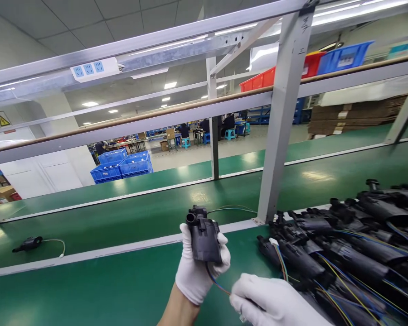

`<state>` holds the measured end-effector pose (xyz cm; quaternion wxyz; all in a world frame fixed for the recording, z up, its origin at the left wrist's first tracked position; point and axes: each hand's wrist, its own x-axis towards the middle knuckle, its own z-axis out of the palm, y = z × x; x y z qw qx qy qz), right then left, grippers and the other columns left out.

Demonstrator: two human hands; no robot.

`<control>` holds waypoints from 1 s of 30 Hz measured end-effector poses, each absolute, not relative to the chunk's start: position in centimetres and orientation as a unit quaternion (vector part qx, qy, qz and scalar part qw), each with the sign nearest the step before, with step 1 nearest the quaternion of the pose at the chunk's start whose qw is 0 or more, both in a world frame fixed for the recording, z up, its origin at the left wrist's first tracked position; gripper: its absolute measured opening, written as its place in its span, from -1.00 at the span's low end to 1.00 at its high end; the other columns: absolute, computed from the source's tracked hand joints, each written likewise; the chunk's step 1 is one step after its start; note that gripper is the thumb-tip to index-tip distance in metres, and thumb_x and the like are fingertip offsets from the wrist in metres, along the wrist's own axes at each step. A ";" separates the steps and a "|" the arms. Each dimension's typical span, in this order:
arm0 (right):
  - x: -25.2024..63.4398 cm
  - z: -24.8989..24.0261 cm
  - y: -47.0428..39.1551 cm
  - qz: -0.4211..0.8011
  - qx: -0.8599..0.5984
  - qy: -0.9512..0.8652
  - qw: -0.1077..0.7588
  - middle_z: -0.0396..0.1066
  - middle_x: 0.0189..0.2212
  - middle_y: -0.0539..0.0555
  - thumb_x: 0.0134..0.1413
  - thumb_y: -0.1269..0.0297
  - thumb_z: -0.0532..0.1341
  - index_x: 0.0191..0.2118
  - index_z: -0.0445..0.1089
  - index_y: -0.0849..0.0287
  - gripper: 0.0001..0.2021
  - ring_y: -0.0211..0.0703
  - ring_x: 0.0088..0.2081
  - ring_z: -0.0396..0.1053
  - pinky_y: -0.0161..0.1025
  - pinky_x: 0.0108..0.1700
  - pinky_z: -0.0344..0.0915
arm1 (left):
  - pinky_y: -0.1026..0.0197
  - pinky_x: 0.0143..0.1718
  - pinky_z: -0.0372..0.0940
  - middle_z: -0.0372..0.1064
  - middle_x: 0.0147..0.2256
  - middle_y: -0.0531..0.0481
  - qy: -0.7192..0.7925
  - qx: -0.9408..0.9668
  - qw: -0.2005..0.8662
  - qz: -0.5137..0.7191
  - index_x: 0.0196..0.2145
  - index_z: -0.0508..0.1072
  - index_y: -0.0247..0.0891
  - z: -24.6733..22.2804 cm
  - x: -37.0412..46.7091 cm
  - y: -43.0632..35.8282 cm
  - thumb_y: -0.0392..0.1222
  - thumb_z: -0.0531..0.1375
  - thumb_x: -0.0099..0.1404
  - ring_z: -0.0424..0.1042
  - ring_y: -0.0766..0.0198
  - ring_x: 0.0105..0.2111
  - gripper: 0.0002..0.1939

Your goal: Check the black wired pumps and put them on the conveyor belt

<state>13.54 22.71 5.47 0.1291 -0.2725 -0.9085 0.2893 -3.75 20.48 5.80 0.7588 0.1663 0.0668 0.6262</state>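
My left hand, in a white glove, is closed around a black plastic housing. The housing has a round port at its upper left, pointing toward the far side. From its near end run thin red and blue wires. My gloved right hand pinches these wires a little to the right of the housing. A small pale piece shows under the right hand's fingers; I cannot make out its shape. Another thin wire is visible behind the housing, toward the metal post.
Many similar black housings with coloured wires lie piled at the right. A smaller black part with a pale cable lies on the green belt at the left. A metal post rises behind the pile. Blue crates stand beyond.
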 end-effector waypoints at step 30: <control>15.2 6.9 25.5 0.305 -0.179 -0.862 0.364 0.35 -0.39 0.04 0.33 -0.33 -0.23 -0.25 0.35 0.13 -0.33 -0.08 -0.37 0.32 -0.20 -0.32 0.21 | 0.16 0.23 0.17 0.30 0.20 -0.21 0.480 0.565 0.200 0.640 0.34 -0.30 -0.08 3.8 -2.5 20.2 -0.61 0.30 -0.07 0.40 0.12 0.12 0.21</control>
